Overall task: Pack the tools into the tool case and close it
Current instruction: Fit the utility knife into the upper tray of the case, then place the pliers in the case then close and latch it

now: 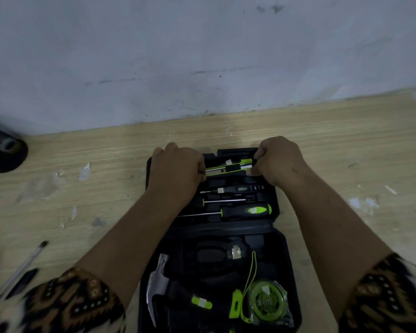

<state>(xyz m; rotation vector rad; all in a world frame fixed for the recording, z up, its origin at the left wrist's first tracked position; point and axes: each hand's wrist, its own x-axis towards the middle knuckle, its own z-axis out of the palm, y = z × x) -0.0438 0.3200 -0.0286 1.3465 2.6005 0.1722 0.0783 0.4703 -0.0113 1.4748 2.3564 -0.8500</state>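
Black tool case (285, 258), open flat, centre to lower centre of frame, on a wooden table (346, 140). Far half: green-and-black utility knife (228, 167) in the top slot, left hand (175, 169) and right hand (279, 162) each curled round one end; below it a tester pen (233, 189) and a green-handled screwdriver (246, 211). Near half: claw hammer (157, 287), green tape measure (267, 300). Lower left of frame: pens (22, 267).
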